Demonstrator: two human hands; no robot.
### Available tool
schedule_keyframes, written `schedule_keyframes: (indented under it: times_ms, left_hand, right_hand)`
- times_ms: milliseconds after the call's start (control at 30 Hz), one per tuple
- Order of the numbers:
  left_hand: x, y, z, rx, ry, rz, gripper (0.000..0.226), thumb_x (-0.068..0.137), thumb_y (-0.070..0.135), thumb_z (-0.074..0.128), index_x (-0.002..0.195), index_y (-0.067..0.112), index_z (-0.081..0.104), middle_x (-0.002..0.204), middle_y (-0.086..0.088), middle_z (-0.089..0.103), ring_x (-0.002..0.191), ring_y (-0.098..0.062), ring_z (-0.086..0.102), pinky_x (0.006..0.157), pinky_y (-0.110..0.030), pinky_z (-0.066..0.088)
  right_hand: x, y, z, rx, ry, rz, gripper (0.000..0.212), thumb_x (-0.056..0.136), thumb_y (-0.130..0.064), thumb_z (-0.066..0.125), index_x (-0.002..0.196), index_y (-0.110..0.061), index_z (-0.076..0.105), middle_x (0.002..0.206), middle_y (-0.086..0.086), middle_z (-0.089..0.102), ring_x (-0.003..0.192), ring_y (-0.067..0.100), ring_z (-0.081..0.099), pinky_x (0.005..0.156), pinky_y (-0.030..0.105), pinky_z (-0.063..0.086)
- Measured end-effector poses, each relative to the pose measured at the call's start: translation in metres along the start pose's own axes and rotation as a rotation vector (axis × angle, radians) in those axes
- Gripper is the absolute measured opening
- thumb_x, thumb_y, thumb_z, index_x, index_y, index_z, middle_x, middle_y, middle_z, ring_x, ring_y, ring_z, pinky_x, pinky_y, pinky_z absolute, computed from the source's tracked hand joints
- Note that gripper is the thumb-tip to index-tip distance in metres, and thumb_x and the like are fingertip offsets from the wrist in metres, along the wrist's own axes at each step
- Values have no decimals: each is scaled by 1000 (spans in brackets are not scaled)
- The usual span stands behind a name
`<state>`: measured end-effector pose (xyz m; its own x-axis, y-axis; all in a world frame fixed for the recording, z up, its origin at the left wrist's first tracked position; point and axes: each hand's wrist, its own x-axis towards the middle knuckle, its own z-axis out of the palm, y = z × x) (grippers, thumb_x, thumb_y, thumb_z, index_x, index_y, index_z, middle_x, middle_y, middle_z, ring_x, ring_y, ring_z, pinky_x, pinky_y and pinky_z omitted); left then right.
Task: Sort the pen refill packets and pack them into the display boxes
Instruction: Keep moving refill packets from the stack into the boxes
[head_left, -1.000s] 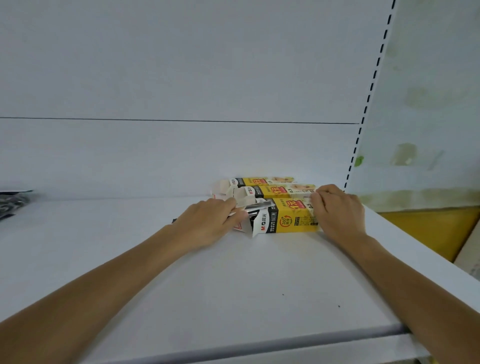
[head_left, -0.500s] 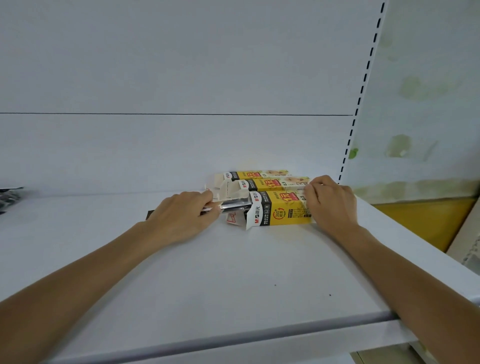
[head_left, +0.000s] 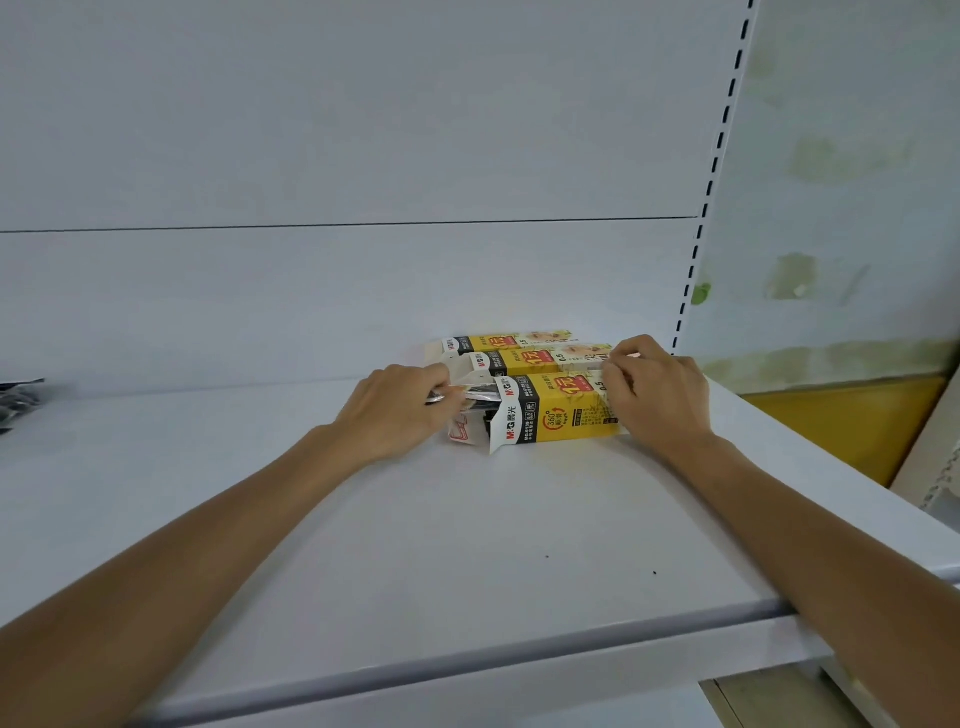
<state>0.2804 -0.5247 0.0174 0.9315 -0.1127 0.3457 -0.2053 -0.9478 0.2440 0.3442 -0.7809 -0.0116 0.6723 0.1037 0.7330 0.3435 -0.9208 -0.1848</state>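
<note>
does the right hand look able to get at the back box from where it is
Probably yes: the back box lies just behind the middle box, with nothing on top. The right hand would first have to let go of the front box.

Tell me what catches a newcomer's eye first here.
Three yellow display boxes lie side by side at the back of the white shelf. The left hand holds a shiny refill packet at the open end of the nearest box; the right hand grips its other end.
</note>
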Motion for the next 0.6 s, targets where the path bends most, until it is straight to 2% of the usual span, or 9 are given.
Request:
schedule_keyframes:
  times_ms: [233,400,500,600]
  left_hand:
    - [0,-3,1,-25,-87,-60,30,96,43,37,71,25,38,66,7,46,69,-20,44,55,-30,28]
    - [-1,1,3,-142,-172,-77,36,97,40,37,66,21,38,68,4,46,66,-13,42,56,-29,29]
    - [-3,-7,-3,-251,-280,-157,39,98,40,36,66,20,42,68,5,46,62,-9,40,57,-27,30]
    - [-5,-5,-13,-399,-399,-299,40,98,41,35,65,18,41,61,1,39,50,-13,34,49,-23,27]
  right_hand:
    - [3,-5,1,-41,-55,-9,44,79,-27,28,67,-7,65,74,4,63,70,24,55,72,30,32]
    - [5,-3,3,-52,-83,-42,46,79,-27,25,76,-10,68,83,3,66,78,22,56,72,27,24]
    - [4,-5,2,-60,-78,-42,47,77,-27,23,76,-10,67,77,3,62,74,23,54,69,28,23]
    - [3,-7,-1,-78,-69,-42,39,78,-25,24,63,-10,57,62,-2,48,64,22,46,66,29,22]
